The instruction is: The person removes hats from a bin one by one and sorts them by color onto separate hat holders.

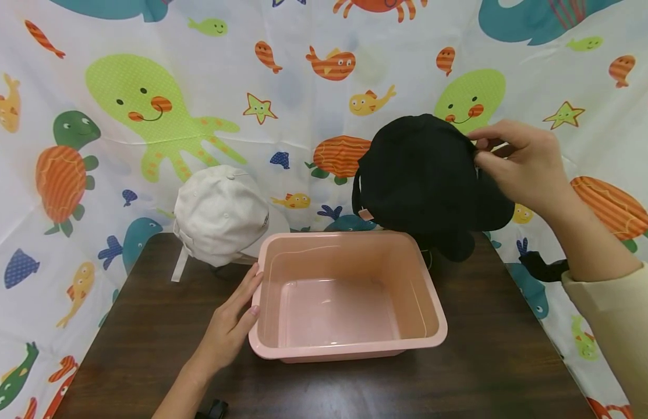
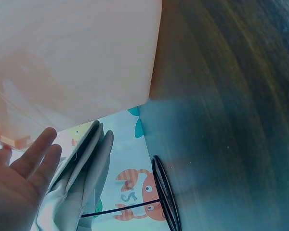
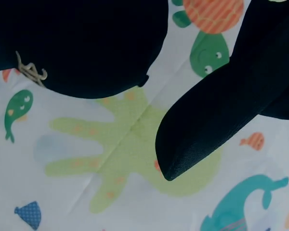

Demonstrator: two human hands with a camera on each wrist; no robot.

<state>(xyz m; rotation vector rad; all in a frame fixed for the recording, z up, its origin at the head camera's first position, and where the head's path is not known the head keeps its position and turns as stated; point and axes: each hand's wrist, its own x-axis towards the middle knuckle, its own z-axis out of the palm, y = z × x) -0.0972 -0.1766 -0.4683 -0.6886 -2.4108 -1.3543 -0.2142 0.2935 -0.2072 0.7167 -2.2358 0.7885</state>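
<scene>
My right hand [image 1: 523, 160] pinches the edge of a black cap [image 1: 418, 169], raised at the back right beyond the bin. A strap and a small pinkish tag show at the cap's left side. In the right wrist view, a long dark brim [image 3: 212, 115] is near a rounded black piece of headwear [image 3: 96, 43] with gold stitching. My left hand [image 1: 226, 331] rests its extended fingers against the left rim of a pink plastic bin [image 1: 347, 351]. The bin holds nothing. Beyond that hand is a white cap [image 1: 219, 215] with its strap hanging down.
Bin and hands are over a dark wooden table [image 1: 491, 349]. Behind it hangs a white curtain [image 1: 313, 110] printed with sea animals. In the left wrist view, a black wire base [image 2: 166, 197] stands near the white cap. A small black object [image 1: 216, 409] lies at the front edge.
</scene>
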